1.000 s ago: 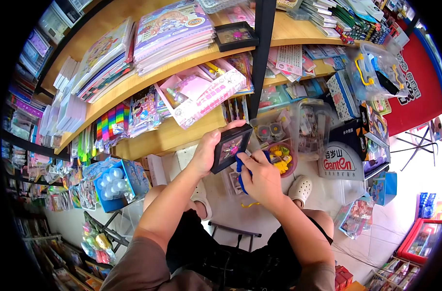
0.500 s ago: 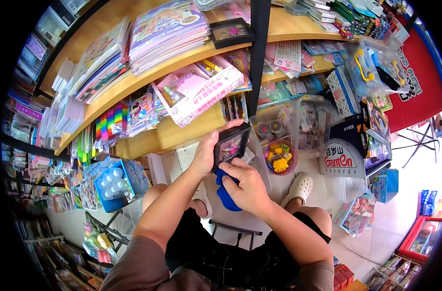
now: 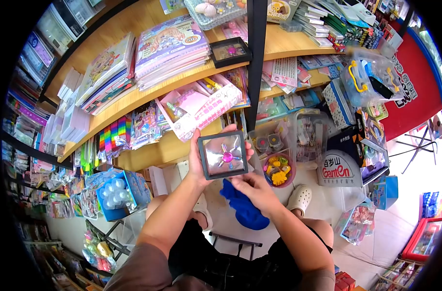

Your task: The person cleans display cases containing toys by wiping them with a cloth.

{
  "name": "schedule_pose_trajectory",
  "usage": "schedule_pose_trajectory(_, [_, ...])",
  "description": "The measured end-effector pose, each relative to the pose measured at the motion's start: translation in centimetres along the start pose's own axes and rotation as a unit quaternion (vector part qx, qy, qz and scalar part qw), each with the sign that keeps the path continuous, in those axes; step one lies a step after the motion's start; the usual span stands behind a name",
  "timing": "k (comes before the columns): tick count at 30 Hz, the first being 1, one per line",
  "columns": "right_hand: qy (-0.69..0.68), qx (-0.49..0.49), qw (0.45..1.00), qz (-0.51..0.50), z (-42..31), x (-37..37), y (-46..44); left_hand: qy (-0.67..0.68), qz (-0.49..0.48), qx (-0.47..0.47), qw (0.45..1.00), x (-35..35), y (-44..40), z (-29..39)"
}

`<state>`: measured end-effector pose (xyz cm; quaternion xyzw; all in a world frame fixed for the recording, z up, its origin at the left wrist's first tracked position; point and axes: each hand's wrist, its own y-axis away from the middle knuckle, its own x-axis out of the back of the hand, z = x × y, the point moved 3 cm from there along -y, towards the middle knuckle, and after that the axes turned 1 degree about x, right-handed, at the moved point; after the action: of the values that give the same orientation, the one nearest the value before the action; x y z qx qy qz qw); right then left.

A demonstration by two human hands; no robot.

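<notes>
- Fingers (image 3: 249,151) of the left hand (image 3: 196,162) were clamped around a black frame (image 3: 223,155) as seen from the head view, the palm at one edge and the fingertips showing past the opposite one.
- That frame was up in front of the person, above the floor (image 3: 376,237), its clear face turned toward the head; a spoked piece (image 3: 227,156) with a magenta centre sat inside.
- The right hand (image 3: 260,193) was just beside the frame's lower corner, its fingers drawn together on the upper end of a blue cloth (image 3: 249,211), which hung loose below. I could not tell whether those fingertips touched the frame.
- To my eye, the step in hand was a look over the clear face, with the cloth held ready and off it.
- Any next pass of the cloth, I judged, called for a steady left hold on the rim and bare fingertips kept clear of the face.
- Farther off, a second frame (image 3: 230,51) lay at the edge of a wooden shelf (image 3: 129,99), beside a stack of books (image 3: 172,46).
</notes>
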<state>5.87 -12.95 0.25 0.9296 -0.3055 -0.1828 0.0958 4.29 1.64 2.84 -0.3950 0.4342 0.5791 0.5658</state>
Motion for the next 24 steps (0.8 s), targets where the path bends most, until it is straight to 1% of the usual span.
schedule_pose_trajectory(1, [-0.075, -0.031, 0.997, 0.007, 0.2, 0.3, -0.2, -0.008, 0.003, 0.008, 1.0, 0.0, 0.0, -0.1])
schedule_pose_trajectory(3, [-0.11, -0.01, 0.993, 0.041, -0.8, 0.1, -0.1, -0.011, -0.004, 0.01, 1.0, 0.1, -0.1, -0.4])
schedule_pose_trajectory(6, [-0.149, -0.01, 0.986, 0.068, -1.6, -0.2, 0.0, 0.03, 0.044, 0.006, 0.999, 0.8, -0.4, -0.6])
schedule_pose_trajectory(7, [-0.158, -0.011, 0.985, 0.075, -1.9, -0.3, 0.1, -0.007, 0.039, 0.006, 0.999, 0.4, -0.3, -0.6])
schedule_pose_trajectory(8, [-0.166, -0.012, 0.983, 0.081, -2.0, -0.3, 0.0, -0.035, 0.072, -0.003, 0.997, 1.3, -0.4, -0.6])
schedule_pose_trajectory(10, [-0.109, 0.049, 0.986, 0.115, -0.8, 0.8, -0.6, -0.09, 0.14, -0.02, 0.986, 3.3, -0.6, -0.6])
schedule_pose_trajectory(11, [-0.08, 0.08, 0.985, 0.132, -0.5, 1.3, -0.8, -0.161, 0.219, -0.044, 0.961, 3.6, -0.4, -0.6])
schedule_pose_trajectory(12, [0.019, 0.12, 0.978, 0.169, -1.1, 1.7, -0.8, -0.237, 0.248, -0.074, 0.936, 3.6, -0.4, -0.6])
schedule_pose_trajectory(13, [0.117, 0.157, 0.959, 0.204, -1.8, 2.1, -0.6, -0.264, 0.261, -0.069, 0.926, 3.2, -0.3, -1.0])
schedule_pose_trajectory(14, [0.214, 0.193, 0.928, 0.237, -2.4, 2.3, -0.4, -0.291, 0.273, -0.064, 0.915, 2.8, -0.2, -1.4])
schedule_pose_trajectory(15, [0.398, 0.229, 0.847, 0.268, -2.9, 2.2, 0.0, -0.281, 0.25, -0.054, 0.925, 2.5, 0.0, -2.2])
schedule_pose_trajectory(18, [0.525, 0.282, 0.776, 0.206, -2.9, 0.1, 0.3, -0.312, 0.2, -0.02, 0.929, 3.6, 0.0, -3.4])
schedule_pose_trajectory(19, [0.535, 0.273, 0.781, 0.172, -2.3, -0.4, 0.4, -0.297, 0.199, -0.023, 0.934, 3.8, -0.1, -3.2])
schedule_pose_trajectory(22, [0.476, 0.327, 0.802, 0.149, -2.9, -1.3, 0.6, -0.117, 0.106, 0.017, 0.987, 2.8, -0.1, -2.0])
schedule_pose_trajectory(23, [0.442, 0.288, 0.836, 0.152, -2.9, -1.0, 0.7, -0.081, 0.098, 0.019, 0.992, 2.4, -0.1, -1.7])
schedule_pose_trajectory(24, [0.411, 0.285, 0.851, 0.163, -3.3, -0.6, 0.9, -0.049, 0.084, 0.019, 0.995, 2.0, 0.0, -1.5])
